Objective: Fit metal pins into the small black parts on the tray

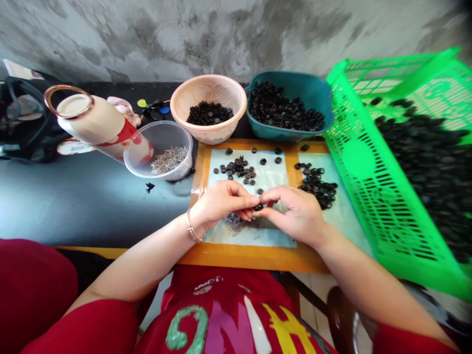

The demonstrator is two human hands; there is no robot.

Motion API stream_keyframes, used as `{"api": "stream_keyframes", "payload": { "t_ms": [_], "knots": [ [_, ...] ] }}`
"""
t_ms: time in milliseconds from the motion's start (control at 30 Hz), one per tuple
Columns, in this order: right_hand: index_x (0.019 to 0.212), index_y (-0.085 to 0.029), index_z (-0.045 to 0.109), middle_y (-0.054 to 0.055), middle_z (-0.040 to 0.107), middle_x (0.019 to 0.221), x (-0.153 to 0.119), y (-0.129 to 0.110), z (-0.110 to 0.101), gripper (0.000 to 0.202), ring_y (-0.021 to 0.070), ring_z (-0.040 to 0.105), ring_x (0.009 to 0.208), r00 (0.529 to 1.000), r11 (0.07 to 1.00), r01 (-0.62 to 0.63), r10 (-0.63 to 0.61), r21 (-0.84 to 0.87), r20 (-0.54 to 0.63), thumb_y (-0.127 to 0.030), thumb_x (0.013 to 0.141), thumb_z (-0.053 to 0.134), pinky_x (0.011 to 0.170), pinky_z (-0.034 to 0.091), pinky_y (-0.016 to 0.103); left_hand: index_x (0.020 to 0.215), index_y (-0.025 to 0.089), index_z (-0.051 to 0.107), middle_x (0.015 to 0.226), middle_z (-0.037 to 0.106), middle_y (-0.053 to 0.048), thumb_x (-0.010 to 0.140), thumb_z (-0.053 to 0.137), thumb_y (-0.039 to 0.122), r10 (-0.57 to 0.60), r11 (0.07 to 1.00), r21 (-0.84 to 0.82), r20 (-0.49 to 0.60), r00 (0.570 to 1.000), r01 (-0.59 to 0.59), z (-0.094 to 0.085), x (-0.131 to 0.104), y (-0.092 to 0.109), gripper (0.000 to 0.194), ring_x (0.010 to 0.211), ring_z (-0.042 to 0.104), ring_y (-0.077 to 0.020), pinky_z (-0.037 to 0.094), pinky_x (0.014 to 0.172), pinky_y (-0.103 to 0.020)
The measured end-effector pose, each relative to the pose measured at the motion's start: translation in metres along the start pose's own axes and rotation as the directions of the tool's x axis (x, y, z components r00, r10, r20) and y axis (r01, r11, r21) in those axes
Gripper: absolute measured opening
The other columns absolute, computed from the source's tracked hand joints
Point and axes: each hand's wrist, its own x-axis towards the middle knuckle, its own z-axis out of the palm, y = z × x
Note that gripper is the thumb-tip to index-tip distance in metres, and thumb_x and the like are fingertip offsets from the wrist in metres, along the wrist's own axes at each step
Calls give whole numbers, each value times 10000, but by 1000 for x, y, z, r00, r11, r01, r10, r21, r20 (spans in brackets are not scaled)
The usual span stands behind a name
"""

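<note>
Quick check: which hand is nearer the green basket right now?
Right. The right hand is just to the left of the green basket, apart from it; the left hand is farther left, beyond the right.

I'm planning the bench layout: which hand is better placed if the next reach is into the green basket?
Probably the right hand: it sits on that side, nearer the green basket, while the left hand is farther across.

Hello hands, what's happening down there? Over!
Right bare hand pinching small round black part. Left bare hand, fingertips close beside it, grip unclear. Green openwork plastic crate near right forearm; nothing seen in the way.
</note>
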Motion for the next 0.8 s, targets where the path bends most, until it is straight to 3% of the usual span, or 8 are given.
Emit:
{"api": "stream_keyframes", "payload": {
  "t_ms": [100,200,300,500,567,667,800],
  "knots": [
    [1040,-219,681,9,739,838,0,3,1,242,149,689,691,999,1000,-26,26,8,25,-334,836,740,699,566,270,651,112,717,558,698,-54,607,872,385,-11,1000,2,-11,1000,11,0,0,-1,317,496,650,-116,560,530,-210],
    [1172,-233,663,27,748,932,1,8,3,327,166,696,801,996,996,71,-74,52,57,-271,853,720,783,566,301,639,113,712,566,704,-54,597,877,373,0,1000,-6,-17,1000,0,1,0,-2,311,500,654,-114,564,535,-207],
    [1123,-254,699,24,741,941,3,11,3,257,167,680,832,990,988,118,-125,95,64,-245,866,699,791,558,318,625,106,706,565,706,-60,580,883,389,9,1000,-22,-37,999,-10,3,0,-3,337,498,655,-117,564,532,-206],
    [996,-239,754,23,690,791,6,9,0,168,162,636,742,998,990,46,-41,131,-44,-277,834,730,713,537,318,733,94,715,648,726,-84,640,840,450,0,996,-87,23,1000,2,4,0,-2,389,589,698,-151,591,592,-243],
    [963,-233,761,23,684,763,7,9,-2,149,163,629,721,998,990,24,-16,141,-60,-287,826,737,693,533,319,878,94,719,693,725,-73,669,830,416,48,996,-77,19,999,-47,5,-1,-1,400,611,696,-146,592,610,-251],
    [934,-218,763,29,682,746,8,10,-3,139,167,629,703,998,988,8,1,153,-59,-307,832,732,668,528,319,1070,113,683,760,706,-36,596,881,269,179,983,-22,-43,983,-181,10,-4,-1,537,649,679,-127,592,666,-256],
    [897,-204,763,38,691,756,9,11,-2,112,168,636,705,997,982,25,-11,187,-75,-288,839,715,674,536,315,1014,119,718,793,703,-33,576,867,171,276,957,128,-121,954,-260,17,-7,-5,466,707,667,-120,587,727,-248]
  ]
}}
